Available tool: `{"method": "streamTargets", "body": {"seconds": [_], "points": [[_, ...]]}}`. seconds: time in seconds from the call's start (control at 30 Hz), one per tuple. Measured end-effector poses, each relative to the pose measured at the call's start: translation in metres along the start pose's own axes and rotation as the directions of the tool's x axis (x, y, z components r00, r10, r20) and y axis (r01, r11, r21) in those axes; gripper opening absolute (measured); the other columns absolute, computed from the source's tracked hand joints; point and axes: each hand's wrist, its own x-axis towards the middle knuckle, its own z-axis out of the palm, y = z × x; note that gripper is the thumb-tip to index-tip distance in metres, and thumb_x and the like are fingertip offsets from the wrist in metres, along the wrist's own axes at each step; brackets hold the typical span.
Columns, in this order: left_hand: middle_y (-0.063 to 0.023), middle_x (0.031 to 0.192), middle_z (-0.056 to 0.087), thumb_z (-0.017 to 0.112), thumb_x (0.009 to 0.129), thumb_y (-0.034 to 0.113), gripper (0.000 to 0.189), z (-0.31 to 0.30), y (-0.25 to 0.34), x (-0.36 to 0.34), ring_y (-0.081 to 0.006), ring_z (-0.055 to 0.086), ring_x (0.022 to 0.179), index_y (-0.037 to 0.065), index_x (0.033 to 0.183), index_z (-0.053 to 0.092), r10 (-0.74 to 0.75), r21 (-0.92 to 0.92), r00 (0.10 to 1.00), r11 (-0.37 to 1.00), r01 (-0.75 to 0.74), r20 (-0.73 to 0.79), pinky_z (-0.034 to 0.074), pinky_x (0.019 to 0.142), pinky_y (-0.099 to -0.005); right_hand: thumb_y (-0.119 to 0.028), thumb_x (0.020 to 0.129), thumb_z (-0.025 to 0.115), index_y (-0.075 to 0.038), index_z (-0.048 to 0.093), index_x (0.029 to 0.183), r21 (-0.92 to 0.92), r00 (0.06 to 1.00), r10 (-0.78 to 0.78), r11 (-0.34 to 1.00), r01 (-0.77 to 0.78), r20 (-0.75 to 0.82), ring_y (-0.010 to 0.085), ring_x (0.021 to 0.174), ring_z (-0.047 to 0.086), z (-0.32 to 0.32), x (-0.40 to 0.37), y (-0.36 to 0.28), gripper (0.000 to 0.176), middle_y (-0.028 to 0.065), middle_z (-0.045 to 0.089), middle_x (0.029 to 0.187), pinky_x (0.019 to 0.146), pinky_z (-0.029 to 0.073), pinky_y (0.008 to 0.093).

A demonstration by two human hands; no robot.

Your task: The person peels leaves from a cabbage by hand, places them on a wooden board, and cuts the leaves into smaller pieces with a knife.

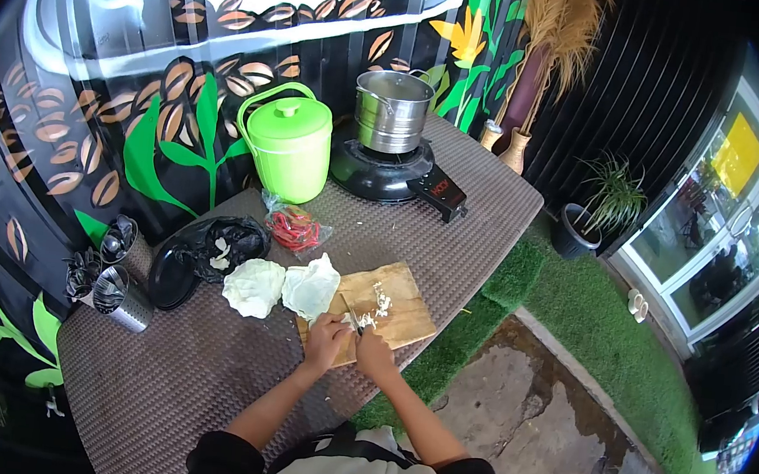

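Observation:
My right hand (374,353) is closed around the handle of a knife (351,309), whose blade points away from me over the wooden cutting board (406,305). Close beside it, my left hand (325,341) has its fingers bent together at a small white piece (348,319) by the blade. Chopped white bits (381,301) lie scattered on the board to the right of the knife. One pale cabbage leaf (311,287) overlaps the board's left edge, and a second pale cabbage piece (253,288) rests on the table left of it.
Behind the board are a bag of red chillies (296,229), a lime-green lidded bucket (290,151) and a steel pot (392,115) on a black cooker (381,169). A black plastic bag (238,237) and metal cutlery holders (124,304) stand left on the woven-pattern table (203,362).

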Motion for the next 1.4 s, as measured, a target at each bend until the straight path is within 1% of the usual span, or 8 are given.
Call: {"method": "streamTargets", "body": {"seconds": [0.1,0.3,0.53,0.6,0.63,0.83,1.27,1.4], "points": [[-0.0127,0.096,0.065,0.067,0.076,0.006,0.011,0.001,-0.001,-0.001,-0.0284,0.060,0.091,0.002,0.085,0.072,-0.021,-0.017,1.000,1.000,0.021,0.001,0.048,0.080,-0.0369,-0.034,0.096,0.044,0.004,0.046,0.102,0.091,0.988,-0.032,0.996,0.019,0.148,0.0477,0.091,0.061,-0.013,0.009,0.012,0.038,0.0317,0.062,0.089,0.077,0.048,0.0547],[-0.0126,0.095,0.066,0.067,0.077,0.007,0.012,0.003,-0.006,-0.001,-0.0285,0.061,0.092,0.002,0.087,0.072,-0.033,-0.060,0.999,0.998,0.033,-0.003,0.048,0.081,-0.0364,-0.035,0.095,0.045,0.002,0.046,0.107,0.084,0.995,0.094,0.992,-0.090,-0.046,0.0491,0.093,0.059,0.015,-0.025,0.002,0.038,0.0313,0.062,0.090,0.079,0.046,0.0562],[-0.0128,0.095,0.066,0.066,0.078,0.008,0.012,0.001,-0.001,-0.002,-0.0285,0.061,0.091,0.002,0.087,0.072,-0.075,-0.079,0.997,0.994,0.076,0.014,0.048,0.081,-0.0357,-0.036,0.096,0.043,0.002,0.048,0.106,-0.019,0.999,0.053,0.998,-0.053,0.007,0.0437,0.087,0.064,-0.001,0.004,0.003,0.040,0.0310,0.063,0.089,0.075,0.051,0.0526],[-0.0129,0.095,0.066,0.066,0.078,0.008,0.012,0.002,-0.002,-0.001,-0.0285,0.061,0.091,0.001,0.086,0.071,-0.059,-0.053,0.998,0.997,0.059,0.002,0.048,0.080,-0.0357,-0.036,0.095,0.045,0.005,0.051,0.106,0.043,0.991,-0.053,0.998,0.048,0.127,0.0437,0.087,0.064,-0.011,0.015,0.014,0.043,0.0319,0.063,0.091,0.076,0.051,0.0505],[-0.0130,0.094,0.066,0.066,0.078,0.008,0.012,0.002,-0.001,-0.001,-0.0284,0.061,0.091,0.001,0.086,0.071,-0.045,-0.028,0.999,0.999,0.045,-0.005,0.048,0.080,-0.0357,-0.036,0.094,0.046,0.006,0.055,0.106,0.189,0.958,0.088,0.971,-0.143,0.272,0.0441,0.091,0.063,-0.041,0.000,-0.006,0.044,0.0310,0.063,0.095,0.080,0.049,0.0500],[-0.0132,0.091,0.066,0.068,0.075,0.005,0.012,-0.002,0.002,0.002,-0.0282,0.061,0.089,-0.002,0.085,0.071,-0.078,-0.099,0.997,0.992,0.079,0.008,0.048,0.079,-0.0353,-0.032,0.095,0.044,0.003,0.047,0.106,0.092,0.998,0.063,0.994,-0.063,0.002,0.0473,0.085,0.062,0.010,-0.018,0.006,0.037,0.0320,0.062,0.091,0.076,0.049,0.0546],[-0.0134,0.093,0.067,0.069,0.075,0.004,0.012,0.001,-0.004,0.000,-0.0264,0.062,0.089,0.001,0.086,0.072,-0.131,-0.130,0.991,0.983,0.129,-0.004,0.048,0.081,-0.0343,-0.032,0.095,0.044,0.008,0.049,0.103,0.043,0.991,-0.019,0.999,0.013,0.129,0.0463,0.091,0.061,-0.018,-0.006,0.004,0.041,0.0329,0.062,0.095,0.079,0.048,0.0523],[-0.0136,0.094,0.067,0.068,0.075,0.002,0.012,-0.001,-0.001,0.002,-0.0266,0.063,0.089,0.000,0.086,0.072,-0.121,-0.129,0.993,0.984,0.121,0.005,0.049,0.081,-0.0338,-0.034,0.095,0.043,0.001,0.045,0.110,0.076,0.994,0.112,0.991,-0.113,0.018,0.0478,0.091,0.061,0.008,-0.026,-0.003,0.038,0.0315,0.062,0.095,0.080,0.047,0.0540]]}}
